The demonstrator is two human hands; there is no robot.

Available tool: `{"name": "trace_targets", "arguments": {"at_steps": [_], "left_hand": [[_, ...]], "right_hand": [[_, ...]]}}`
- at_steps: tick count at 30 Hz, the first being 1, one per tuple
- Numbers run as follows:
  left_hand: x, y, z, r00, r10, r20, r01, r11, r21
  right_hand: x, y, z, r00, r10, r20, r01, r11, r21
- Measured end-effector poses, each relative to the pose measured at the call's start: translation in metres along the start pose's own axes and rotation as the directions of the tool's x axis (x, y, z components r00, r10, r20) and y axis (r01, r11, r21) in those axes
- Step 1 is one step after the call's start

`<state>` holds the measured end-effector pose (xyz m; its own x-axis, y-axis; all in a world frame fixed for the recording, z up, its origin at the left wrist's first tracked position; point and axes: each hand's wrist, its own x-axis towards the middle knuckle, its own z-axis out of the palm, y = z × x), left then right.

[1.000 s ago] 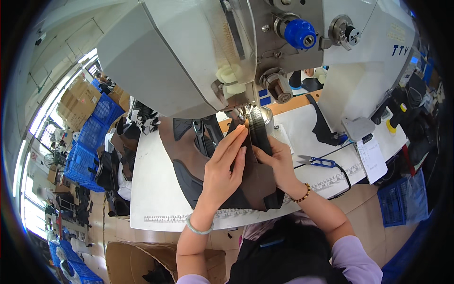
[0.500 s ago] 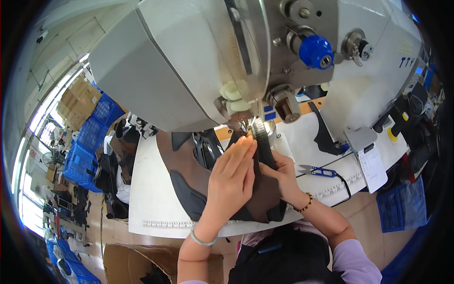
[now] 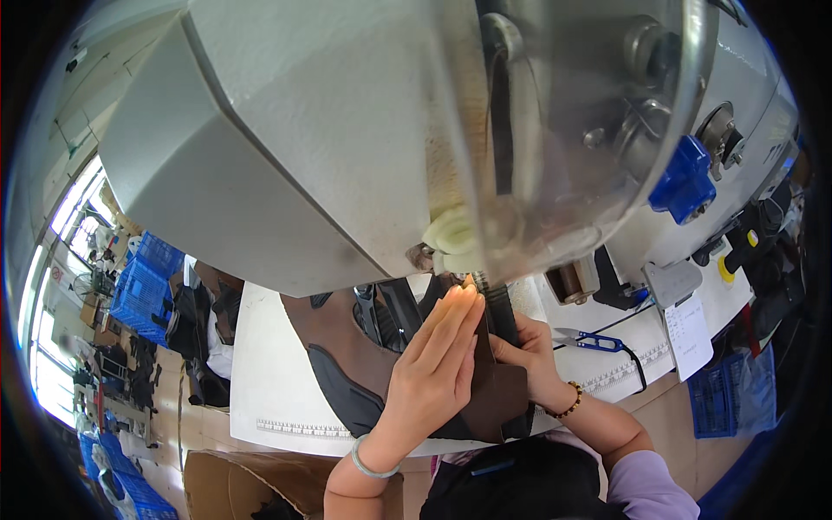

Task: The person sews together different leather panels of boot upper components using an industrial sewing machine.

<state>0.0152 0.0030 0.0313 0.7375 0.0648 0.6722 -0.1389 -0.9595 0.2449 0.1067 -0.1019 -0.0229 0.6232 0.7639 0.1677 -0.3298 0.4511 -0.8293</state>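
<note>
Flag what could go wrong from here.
1. Fingers: the left hand has its fingertips close to the lit spot under the machine head; a forward slip might put them in the working area.
2. Snips: the blue-handled snips lie with blades toward the right hand; a sideways move might catch them.
3. Material: the brown-and-black piece spreads well left of the hands; it could drag or skew.

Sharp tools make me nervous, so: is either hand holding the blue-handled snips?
No: the snips lie on the white table, while the left hand and right hand are both on the brown-and-black piece.
</note>
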Motion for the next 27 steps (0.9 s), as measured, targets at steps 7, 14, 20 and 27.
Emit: {"name": "trace_targets", "arguments": {"at_steps": [7, 14, 20, 27], "left_hand": [[0.003, -0.006, 0.002, 1.0, 0.009, -0.029, -0.009, 1.0, -0.01], [0.001, -0.004, 0.002, 0.997, -0.049, -0.061, 0.05, 0.999, 0.009], [-0.003, -0.01, 0.005, 0.997, 0.028, -0.076, -0.027, 1.0, 0.008], [-0.004, -0.016, 0.004, 0.997, 0.052, -0.055, -0.052, 0.999, 0.008]], "right_hand": [[0.005, 0.002, -0.003, 1.0, 0.006, -0.013, -0.007, 0.997, -0.079], [-0.001, 0.001, -0.002, 0.998, -0.002, 0.059, 0.007, 0.997, -0.075], [-0.002, 0.001, -0.008, 0.99, -0.079, 0.113, 0.102, 0.972, -0.211], [-0.003, 0.001, -0.002, 0.994, -0.084, 0.068, 0.093, 0.985, -0.146]]}}
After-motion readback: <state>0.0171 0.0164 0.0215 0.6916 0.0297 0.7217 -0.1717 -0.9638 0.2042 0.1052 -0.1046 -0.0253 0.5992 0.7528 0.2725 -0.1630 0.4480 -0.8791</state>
